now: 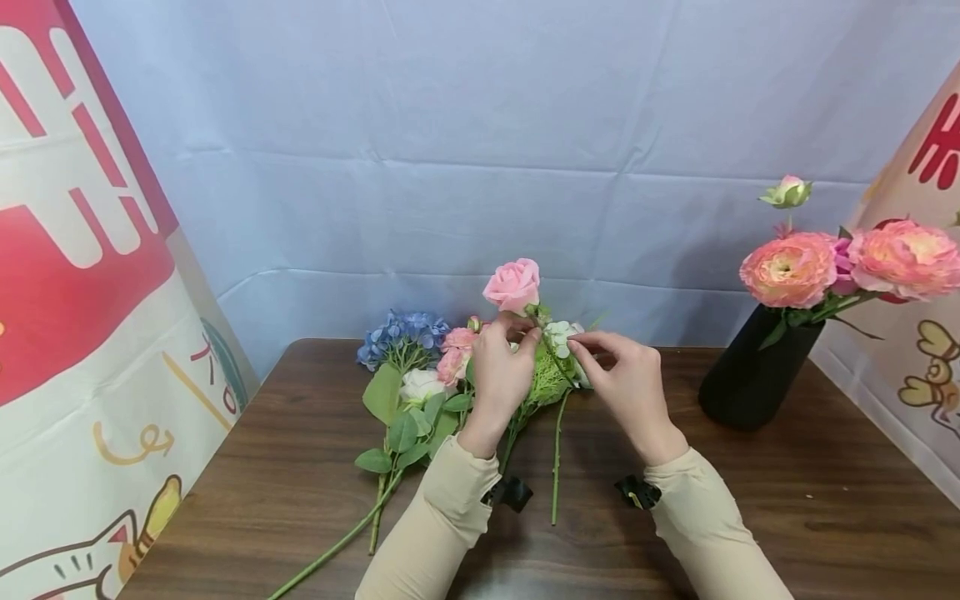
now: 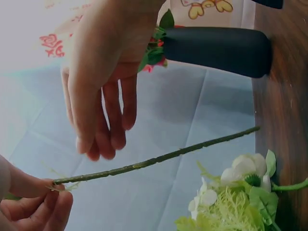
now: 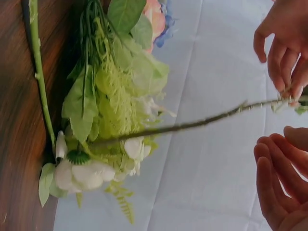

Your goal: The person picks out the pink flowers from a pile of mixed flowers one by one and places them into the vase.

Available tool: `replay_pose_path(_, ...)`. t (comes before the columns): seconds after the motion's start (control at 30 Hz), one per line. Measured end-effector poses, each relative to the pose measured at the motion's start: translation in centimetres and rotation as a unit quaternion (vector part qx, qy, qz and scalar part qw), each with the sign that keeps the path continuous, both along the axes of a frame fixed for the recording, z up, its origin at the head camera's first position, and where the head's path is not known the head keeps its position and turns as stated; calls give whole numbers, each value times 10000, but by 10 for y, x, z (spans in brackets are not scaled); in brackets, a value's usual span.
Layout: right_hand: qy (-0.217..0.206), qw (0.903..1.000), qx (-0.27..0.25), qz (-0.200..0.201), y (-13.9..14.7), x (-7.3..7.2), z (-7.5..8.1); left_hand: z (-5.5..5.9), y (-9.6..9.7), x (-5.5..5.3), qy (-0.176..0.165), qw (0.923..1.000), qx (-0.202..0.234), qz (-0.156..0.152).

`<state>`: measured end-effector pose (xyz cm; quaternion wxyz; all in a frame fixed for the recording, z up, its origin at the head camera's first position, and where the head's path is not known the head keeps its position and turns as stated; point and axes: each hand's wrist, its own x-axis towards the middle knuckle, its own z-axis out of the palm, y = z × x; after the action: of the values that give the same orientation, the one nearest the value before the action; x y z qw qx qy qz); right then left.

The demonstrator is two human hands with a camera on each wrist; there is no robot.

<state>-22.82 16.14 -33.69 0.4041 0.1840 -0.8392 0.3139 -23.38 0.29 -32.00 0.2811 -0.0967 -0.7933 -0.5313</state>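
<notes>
My left hand [image 1: 504,367] pinches the thin green stem [image 2: 159,159] of a pink rose [image 1: 513,285] just below its bloom. The rose is held up above the flowers on the table, its stem slanting down to the right. Close to the stem, my right hand [image 1: 628,385] hovers with loosely bent fingers and nothing between them; in the right wrist view a gap separates that hand [image 3: 284,185] from the stem. Behind and below lie white flowers [image 3: 84,174] and feathery light-green foliage [image 1: 550,382]. The rose's bloom is out of both wrist views.
Blue hydrangea [image 1: 405,337], pink flowers [image 1: 454,354] and a white rose [image 1: 422,385] lie left of the hands on the brown table [image 1: 300,450]. A loose green stem [image 1: 557,467] points toward the front. At right stands a black vase [image 1: 757,371] holding peach-pink flowers [image 1: 789,268].
</notes>
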Motion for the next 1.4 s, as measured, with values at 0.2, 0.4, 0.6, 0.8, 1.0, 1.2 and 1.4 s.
replay_pose_path(0.2, -133, 9999, -33, 77, -7, 4, 2, 0, 3, 1, 5, 9986, 449, -280)
replay_pose_path(0.4, -323, 9994, 10, 107, -11, 7, 3, 1, 5, 3, -42, 9931, 967, -669)
replay_pose_path(0.6, -294, 9995, -5, 127, -11, 10, 5, -2, 6, 4, -88, 9833, 1494, -1038)
replay_pose_path(0.8, -181, 9997, 68, -172, -9, 13, 6, -4, 11, 2, -31, 9742, 1849, -1297)
replay_pose_path(1.0, -155, 9989, 17, -436, -7, 14, 5, -7, 15, 4, -318, 9713, 1942, -1334)
replay_pose_path(1.2, -89, 9987, 84, -503, -6, 14, 6, -9, 17, 3, -282, 9723, 1913, -1310)
replay_pose_path(1.4, -32, 9977, 81, -669, -4, 15, 7, -10, 18, 4, -165, 9726, 1857, -1392)
